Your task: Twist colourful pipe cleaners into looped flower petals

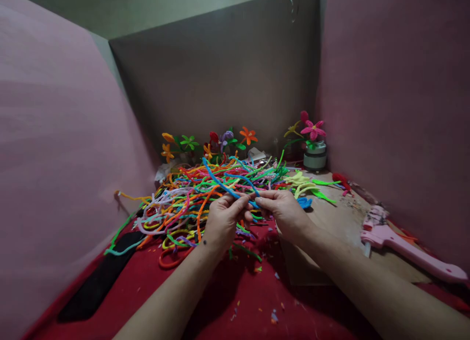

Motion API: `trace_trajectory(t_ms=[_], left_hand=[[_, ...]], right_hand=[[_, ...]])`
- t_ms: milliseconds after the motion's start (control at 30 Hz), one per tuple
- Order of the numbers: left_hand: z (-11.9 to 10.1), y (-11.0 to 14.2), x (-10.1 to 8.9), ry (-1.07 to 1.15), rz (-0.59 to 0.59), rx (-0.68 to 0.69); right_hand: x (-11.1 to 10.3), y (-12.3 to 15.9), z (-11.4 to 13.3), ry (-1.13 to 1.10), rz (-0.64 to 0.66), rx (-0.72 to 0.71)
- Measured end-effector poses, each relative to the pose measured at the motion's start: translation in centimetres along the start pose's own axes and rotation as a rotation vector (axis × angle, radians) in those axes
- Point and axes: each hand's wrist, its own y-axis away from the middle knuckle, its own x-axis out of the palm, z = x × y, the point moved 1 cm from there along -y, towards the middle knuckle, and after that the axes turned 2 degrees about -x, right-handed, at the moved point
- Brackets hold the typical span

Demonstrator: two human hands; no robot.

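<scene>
A blue pipe cleaner (217, 180) is pinched between my two hands, its long free end slanting up and to the left. My left hand (225, 215) grips it with thumb and forefinger. Close beside it, my right hand (281, 207) pinches the same blue stem near its bend, where a second end rises. Behind both hands spreads a tangled heap of pipe cleaners (183, 193) in many colours. Partly covered by my right hand, a blue looped piece (304, 203) lies on the cardboard.
A pink glue gun (407, 247) rests at the right on a cardboard sheet (341, 227). Pipe-cleaner flowers, one pink (313, 130) and one orange (248, 135), stand at the back near a pale green jar (315, 157). A black flat object (103, 276) lies left on the red cloth (154, 301).
</scene>
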Motion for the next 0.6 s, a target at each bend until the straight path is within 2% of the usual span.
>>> trace_trajectory(t_ms=[200,300,467,600], left_hand=[[0.26,0.1,-0.02,-0.084,0.017,-0.018],[0.31,0.13,-0.03,-0.134,0.054,-0.027],[0.03,0.29,-0.07,-0.197,-0.005,-0.042],[0.2,0.14,-0.33,-0.153,0.032,-0.041]], right_hand=[[0.45,0.34,0.13,0.085,0.09,0.043],[0.7,0.45,0.22,0.17,0.071,0.034],[0.67,0.5,0.31,0.219,-0.001,0.013],[0.32,0.44,-0.07,0.365,0.005,-0.105]])
